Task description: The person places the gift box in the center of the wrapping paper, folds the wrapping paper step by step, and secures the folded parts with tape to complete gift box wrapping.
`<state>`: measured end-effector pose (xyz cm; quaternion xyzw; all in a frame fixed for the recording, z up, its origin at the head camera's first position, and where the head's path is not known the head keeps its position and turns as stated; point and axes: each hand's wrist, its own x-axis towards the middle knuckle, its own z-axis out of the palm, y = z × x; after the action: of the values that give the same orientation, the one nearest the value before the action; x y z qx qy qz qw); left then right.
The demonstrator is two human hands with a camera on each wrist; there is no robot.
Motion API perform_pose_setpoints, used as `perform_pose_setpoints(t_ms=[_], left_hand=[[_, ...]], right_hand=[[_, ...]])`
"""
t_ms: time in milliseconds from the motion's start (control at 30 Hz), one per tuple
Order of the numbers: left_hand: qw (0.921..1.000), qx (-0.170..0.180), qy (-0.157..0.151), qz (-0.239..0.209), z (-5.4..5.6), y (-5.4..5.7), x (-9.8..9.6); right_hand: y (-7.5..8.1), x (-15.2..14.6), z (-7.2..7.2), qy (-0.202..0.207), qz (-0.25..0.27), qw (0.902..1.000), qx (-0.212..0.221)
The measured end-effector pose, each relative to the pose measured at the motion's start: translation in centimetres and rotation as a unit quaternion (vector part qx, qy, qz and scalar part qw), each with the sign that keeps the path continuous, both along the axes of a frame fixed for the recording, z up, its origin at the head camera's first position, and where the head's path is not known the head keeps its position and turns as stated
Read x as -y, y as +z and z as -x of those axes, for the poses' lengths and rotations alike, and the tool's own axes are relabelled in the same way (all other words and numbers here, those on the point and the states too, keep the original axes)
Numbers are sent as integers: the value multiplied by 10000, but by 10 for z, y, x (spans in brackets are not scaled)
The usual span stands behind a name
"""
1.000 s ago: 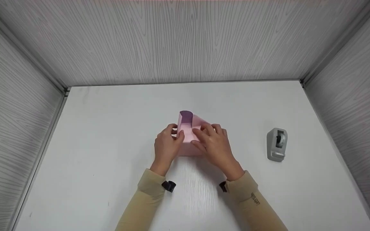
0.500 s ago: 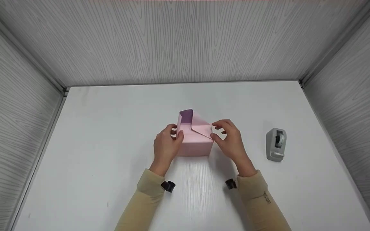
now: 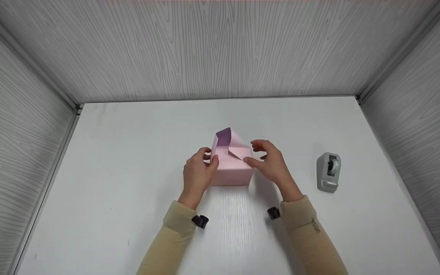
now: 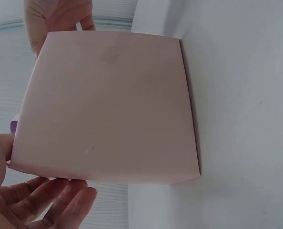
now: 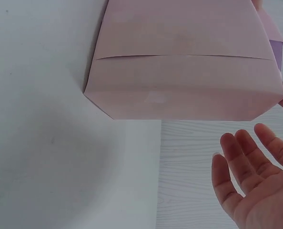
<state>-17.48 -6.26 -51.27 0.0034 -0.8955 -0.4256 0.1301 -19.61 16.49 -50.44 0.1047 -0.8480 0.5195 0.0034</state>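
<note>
A box in pink paper [image 3: 229,177] stands on the table before me. At its far end a folded paper flap [image 3: 236,141] sticks up and shows a purple inner face. My left hand [image 3: 199,170] holds the box's left side, thumb on the top edge and fingers down the side. My right hand [image 3: 271,164] is at the right side; its thumb touches the fold on top. In the right wrist view, the other right fingers [image 5: 239,160] stand apart from the box, loosely bent. A long paper seam crosses the box's side there.
A grey tape dispenser [image 3: 329,172] with a roll in it stands on the white table [image 3: 128,152] to the right. Grey wood-grain panels [image 3: 220,49] wall the table at the back and both sides.
My right hand has drawn back from the box top to its right side, then its thumb has come in onto the fold. The flap's tip has shifted right. My left hand stays put.
</note>
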Motion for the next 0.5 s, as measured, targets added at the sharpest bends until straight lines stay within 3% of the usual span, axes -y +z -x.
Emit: perform_pose_setpoints(t_ms=[500], left_hand=[[10000, -53, -56, 27, 0, 0, 1]], right_hand=[[2, 22, 19, 33, -408, 9987, 301]])
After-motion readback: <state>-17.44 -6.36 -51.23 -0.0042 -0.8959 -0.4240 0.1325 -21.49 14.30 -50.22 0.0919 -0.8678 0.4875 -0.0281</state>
